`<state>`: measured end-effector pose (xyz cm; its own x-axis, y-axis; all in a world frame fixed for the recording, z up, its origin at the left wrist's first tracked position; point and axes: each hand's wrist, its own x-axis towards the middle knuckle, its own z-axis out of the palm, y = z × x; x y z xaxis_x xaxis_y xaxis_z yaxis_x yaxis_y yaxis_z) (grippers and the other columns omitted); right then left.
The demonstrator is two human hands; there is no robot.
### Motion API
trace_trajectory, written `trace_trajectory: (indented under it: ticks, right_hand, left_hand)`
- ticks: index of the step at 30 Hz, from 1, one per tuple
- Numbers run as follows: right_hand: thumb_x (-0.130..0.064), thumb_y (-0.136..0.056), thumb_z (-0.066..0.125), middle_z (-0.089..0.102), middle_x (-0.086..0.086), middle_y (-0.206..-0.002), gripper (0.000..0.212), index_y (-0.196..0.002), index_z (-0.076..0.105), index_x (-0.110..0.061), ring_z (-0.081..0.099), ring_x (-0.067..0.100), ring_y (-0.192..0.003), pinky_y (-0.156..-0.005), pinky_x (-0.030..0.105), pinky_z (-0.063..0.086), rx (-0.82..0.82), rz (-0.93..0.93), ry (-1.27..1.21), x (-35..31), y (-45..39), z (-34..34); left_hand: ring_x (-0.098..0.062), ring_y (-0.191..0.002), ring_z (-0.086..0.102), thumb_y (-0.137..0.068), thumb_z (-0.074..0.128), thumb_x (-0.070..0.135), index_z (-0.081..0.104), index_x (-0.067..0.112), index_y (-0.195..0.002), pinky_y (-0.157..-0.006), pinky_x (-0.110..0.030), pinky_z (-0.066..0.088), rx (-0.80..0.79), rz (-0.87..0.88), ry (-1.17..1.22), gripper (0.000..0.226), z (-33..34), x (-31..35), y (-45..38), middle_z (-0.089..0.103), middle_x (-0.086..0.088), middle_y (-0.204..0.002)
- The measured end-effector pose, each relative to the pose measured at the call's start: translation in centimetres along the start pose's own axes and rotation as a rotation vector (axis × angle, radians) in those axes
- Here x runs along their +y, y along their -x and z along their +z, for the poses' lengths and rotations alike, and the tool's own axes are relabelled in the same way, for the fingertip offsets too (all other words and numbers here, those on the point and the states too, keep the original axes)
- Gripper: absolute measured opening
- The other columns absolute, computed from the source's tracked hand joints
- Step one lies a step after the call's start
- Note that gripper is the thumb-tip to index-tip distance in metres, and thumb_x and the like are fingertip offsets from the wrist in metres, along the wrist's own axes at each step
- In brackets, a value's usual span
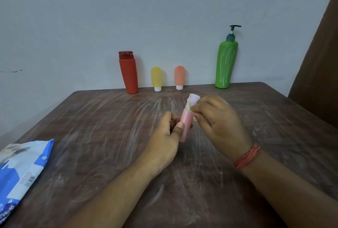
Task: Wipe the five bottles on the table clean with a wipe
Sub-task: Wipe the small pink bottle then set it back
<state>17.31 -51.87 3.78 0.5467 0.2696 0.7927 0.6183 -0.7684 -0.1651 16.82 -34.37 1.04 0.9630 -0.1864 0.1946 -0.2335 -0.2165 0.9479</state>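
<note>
Head view: the left hand (165, 136) grips the small pink bottle (185, 125) by its lower body, lifted above the middle of the desk (109, 118). The right hand (217, 118) pinches a white wipe (192, 100) against the bottle's cap end; it is blurred.

The hold is low and narrow, so a hard rub at the cap could lever the bottle loose, or pop the cap.

Behind the pink bottle, along the wall, stand the red bottle (129, 74), yellow bottle (156, 78), orange bottle (179, 77) and green pump bottle (226, 63), none with legible labels. Far left of the pink bottle lies a blue wipes pack (20, 173); its barcode shows, its lettering is cut off and unreadable.
</note>
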Motion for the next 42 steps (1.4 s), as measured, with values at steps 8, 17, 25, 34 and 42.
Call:
trace_trajectory:
  ticks: [8, 17, 25, 34, 42]
  right_hand:
    - [0.0, -0.088, 0.064, 0.061, 0.007, -0.099, 0.013, -0.099, 0.069, -0.005, 0.058, 0.025, -0.091, -0.072, 0.046, 0.052, -0.005, 0.007, 0.032, -0.1, 0.0, 0.3]
    - [0.007, -0.087, 0.064, 0.06, 0.006, -0.103, 0.016, -0.1, 0.069, -0.003, 0.059, 0.019, -0.093, -0.082, 0.029, 0.049, 0.048, 0.025, -0.099, -0.1, -0.2, -0.1]
    - [0.007, -0.088, 0.063, 0.063, 0.002, -0.102, 0.017, -0.099, 0.069, -0.004, 0.058, 0.01, -0.094, -0.084, 0.017, 0.047, 0.11, 0.019, -0.112, 0.0, -0.5, -0.4]
    - [0.002, -0.088, 0.066, 0.065, 0.003, -0.098, 0.013, -0.097, 0.071, -0.005, 0.062, 0.023, -0.09, -0.076, 0.041, 0.054, -0.108, -0.113, -0.032, -0.1, -0.3, 0.1]
    - [0.0, -0.087, 0.07, 0.066, 0.001, -0.1, 0.014, -0.097, 0.074, -0.007, 0.063, 0.014, -0.092, -0.082, 0.024, 0.049, -0.177, 0.015, -0.19, -2.0, -0.2, 0.6]
  left_hand:
    - [-0.016, -0.105, 0.065, -0.107, 0.046, 0.029, 0.054, 0.032, -0.104, -0.093, -0.043, 0.054, -0.002, 0.01, -0.025, 0.009, -0.2, 0.0, 0.1, 0.072, 0.008, -0.111]
    - [-0.021, -0.082, 0.067, -0.11, 0.036, 0.014, 0.054, 0.004, -0.112, -0.071, -0.031, 0.058, -0.147, -0.159, 0.699, 0.021, -0.2, 0.4, 0.3, 0.074, -0.021, -0.107]
    - [-0.024, -0.084, 0.069, -0.106, 0.042, 0.012, 0.052, -0.004, -0.126, -0.072, -0.033, 0.06, -0.225, -0.21, 0.871, 0.028, -0.8, 0.5, 0.2, 0.072, -0.027, -0.11]
    - [-0.029, -0.102, 0.072, -0.107, 0.043, 0.012, 0.054, 0.0, -0.117, -0.085, -0.042, 0.061, -0.065, -0.199, 0.807, 0.019, -0.4, 0.2, 0.0, 0.075, -0.018, -0.107]
    - [-0.025, -0.093, 0.068, -0.107, 0.044, 0.012, 0.064, 0.007, -0.107, -0.085, -0.037, 0.058, 0.165, -0.166, 0.65, 0.021, -0.3, 0.0, -0.6, 0.077, -0.009, -0.094]
